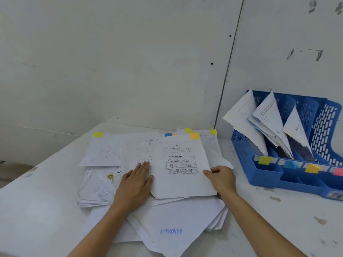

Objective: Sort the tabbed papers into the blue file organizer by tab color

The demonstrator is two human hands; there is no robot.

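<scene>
Head view: the left hand (135,184) lies flat, fingers straight and together, pressing on the loose pile of tabbed papers (104,153), with its thumb against the left edge of the top sheet. The right hand (220,178) pinches the right edge of that sheet, thumb on top and fingers curled beneath. The sheet is a worksheet (178,186) printed with a six-panel cartoon, and it lies between the two hands with an orange tab (194,135) at its far right corner.

Beneath and around it the pile spreads over the white table (37,201). A yellow tab (97,134) shows at the far left, a blue tab (168,134) behind the worksheet, and a page stamped "APPROVED" (170,231) lies nearest the person.

The blue file organizer (267,178) stands well apart to the right, by the wall. Filed sheets (267,115) lean in its slots. Its front edge carries a yellow label (265,160), a blue label (290,164), an orange label (311,168) and a pink label (337,171).
</scene>
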